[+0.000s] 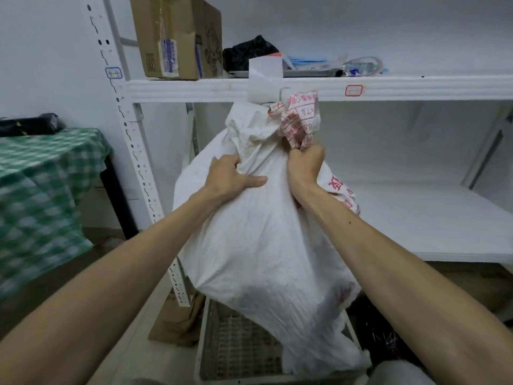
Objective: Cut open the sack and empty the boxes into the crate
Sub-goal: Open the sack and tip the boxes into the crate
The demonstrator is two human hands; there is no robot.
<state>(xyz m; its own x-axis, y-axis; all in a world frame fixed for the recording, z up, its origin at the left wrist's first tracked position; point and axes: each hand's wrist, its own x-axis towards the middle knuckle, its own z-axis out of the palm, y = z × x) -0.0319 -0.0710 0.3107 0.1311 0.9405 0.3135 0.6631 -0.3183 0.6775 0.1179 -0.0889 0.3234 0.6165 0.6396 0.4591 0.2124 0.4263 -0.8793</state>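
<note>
Head view. A white woven sack (258, 240) with red printing hangs upside-down-looking and bunched at the top, held up in front of a white metal shelf unit (305, 88). Its lower end dips into a pale slatted crate (236, 348) on the floor. The left hand (230, 176) grips a fold of the sack's upper side, its fingers (226, 162) curled into the cloth and the thumb laid flat along it. The right hand (305, 165) is clenched round the gathered, red-printed neck of the sack. No boxes from the sack can be made out; its contents are hidden.

On the upper shelf stand a brown cardboard box (172, 37), a black bundle (249, 52) and some clear packets (358, 66). To the left, a green checked cloth (41, 184) covers a counter. Flattened cardboard (177, 320) lies on the floor beside the crate.
</note>
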